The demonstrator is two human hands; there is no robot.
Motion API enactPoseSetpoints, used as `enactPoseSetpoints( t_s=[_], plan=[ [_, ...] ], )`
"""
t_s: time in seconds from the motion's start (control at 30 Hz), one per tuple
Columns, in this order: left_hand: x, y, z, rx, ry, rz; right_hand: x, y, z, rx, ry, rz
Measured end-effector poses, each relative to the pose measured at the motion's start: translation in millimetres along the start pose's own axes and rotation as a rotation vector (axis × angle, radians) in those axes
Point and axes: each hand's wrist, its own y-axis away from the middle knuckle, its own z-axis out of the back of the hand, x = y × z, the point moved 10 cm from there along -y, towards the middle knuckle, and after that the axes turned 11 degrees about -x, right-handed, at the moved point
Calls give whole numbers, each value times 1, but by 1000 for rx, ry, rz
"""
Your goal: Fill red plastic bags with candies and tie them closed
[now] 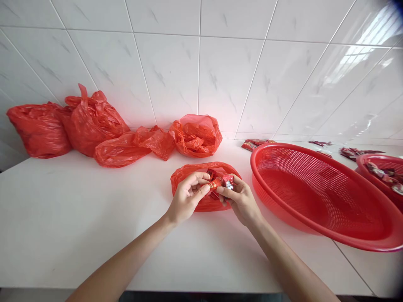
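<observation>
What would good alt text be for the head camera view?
Left hand and right hand hold small red packets over an open red bag on a white counter. A large red basket stands right; more red bags sit by the tiled wall.

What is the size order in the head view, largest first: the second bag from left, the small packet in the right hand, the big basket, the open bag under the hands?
1. Big basket
2. Second bag and open bag: unsure, the open one is nearer and partly hidden
3. Small packet
</observation>
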Motion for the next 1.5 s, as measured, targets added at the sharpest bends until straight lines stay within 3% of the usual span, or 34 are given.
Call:
enactPoseSetpoints(
  t_s=[0.17, 0.47, 0.7, 0.8, 1.1, 1.5],
  plan=[
    [0, -2, -2, 52, 7, 71, 14, 5, -2, -1, 111, 95],
    [14, 1, -13, 176, 208, 282, 0, 7, -12, 124, -176, -192],
    [19, 6, -18, 187, 253, 383, 9, 5, -6, 57, -215, -139],
    [16, 9, -23, 248, 189, 339, 11, 4, -3, 32, -213, -116],
    [-3, 11, -19, 244, 146, 181, 11, 9, -8, 44, -252, -173],
    [-22, 8, -12, 121, 77, 43, 12, 12, -9, 58, -218, -124]
  ],
)
